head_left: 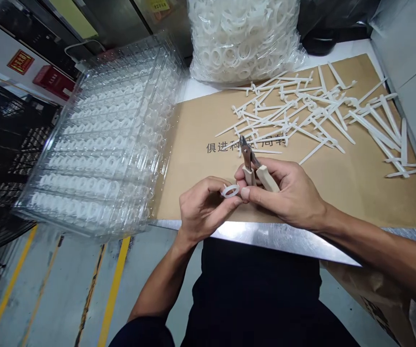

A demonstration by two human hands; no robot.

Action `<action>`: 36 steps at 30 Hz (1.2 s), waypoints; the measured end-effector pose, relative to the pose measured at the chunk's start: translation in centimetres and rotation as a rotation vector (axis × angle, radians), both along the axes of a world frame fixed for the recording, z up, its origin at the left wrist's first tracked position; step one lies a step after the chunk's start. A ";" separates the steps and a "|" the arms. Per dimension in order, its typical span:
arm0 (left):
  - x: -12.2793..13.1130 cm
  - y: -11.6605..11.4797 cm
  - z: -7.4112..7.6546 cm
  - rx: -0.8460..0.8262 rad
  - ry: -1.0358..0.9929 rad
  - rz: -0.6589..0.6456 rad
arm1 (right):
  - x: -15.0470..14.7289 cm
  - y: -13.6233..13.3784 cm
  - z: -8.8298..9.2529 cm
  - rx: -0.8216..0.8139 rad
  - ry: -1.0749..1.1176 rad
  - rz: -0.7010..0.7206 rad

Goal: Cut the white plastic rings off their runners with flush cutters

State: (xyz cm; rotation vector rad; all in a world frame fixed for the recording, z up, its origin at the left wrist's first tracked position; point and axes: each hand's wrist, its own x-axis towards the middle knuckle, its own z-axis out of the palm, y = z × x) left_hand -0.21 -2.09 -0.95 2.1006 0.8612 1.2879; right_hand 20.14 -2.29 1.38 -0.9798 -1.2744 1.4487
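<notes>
Over on the left, a clear plastic tray [99, 140], stacked high, row after row of white rings showing through! Just behind, a bulging clear bag of white rings [244, 41], right against a brown card sheet [193, 183] with dark Chinese characters. Across that sheet, a loose tangle of white plastic runners [301, 113]! Along the front, the steel edge of the bench [276, 236]. Down below, a grey floor [63, 289] with yellow stripes. Far left, up on the wall, a red sign [20, 61].
</notes>
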 end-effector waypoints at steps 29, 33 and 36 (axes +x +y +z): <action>0.6 -0.6 1.0 -0.367 -0.276 -0.148 | 0.5 0.4 -0.1 -0.229 0.248 0.092; 0.4 -0.5 0.8 -0.402 -0.268 -0.200 | 0.6 0.4 -0.1 -0.207 0.245 0.086; 0.3 -0.6 0.8 -0.454 -0.253 -0.172 | 0.6 0.4 -0.3 -0.201 0.244 0.092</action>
